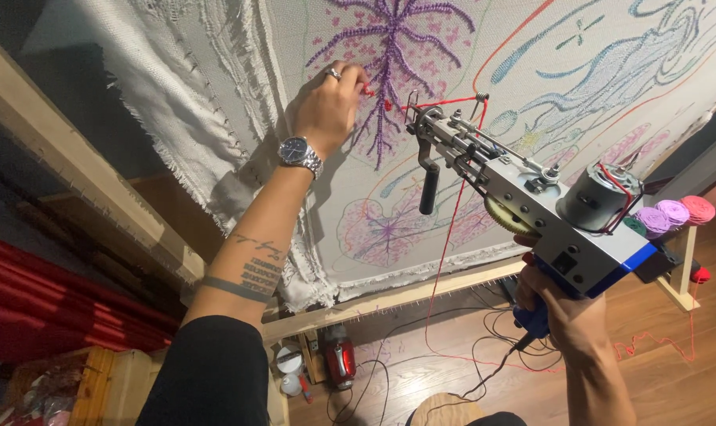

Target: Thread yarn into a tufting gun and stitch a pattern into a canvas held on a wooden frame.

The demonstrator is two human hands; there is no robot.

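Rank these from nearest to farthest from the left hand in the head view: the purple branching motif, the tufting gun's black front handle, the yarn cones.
1. Purple branching motif: on the cloth, right beside the left hand.
2. Black front handle: lower right of the hand.
3. Yarn cones: far right, by the frame's edge.

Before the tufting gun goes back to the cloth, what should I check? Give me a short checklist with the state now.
1. Right hand grips the blue handle of the tufting gun: ok.
2. Red yarn runs up to the gun's front: ok; whether it passes through the needle, cannot tell.
3. Left hand is away from the gun's tip: not ok, its fingers pinch the red yarn end on the cloth close to the tip.
4. Cloth is tight on the wooden frame: cannot tell.
5. Loose yarn and cables on the floor away from the feet: cannot tell.
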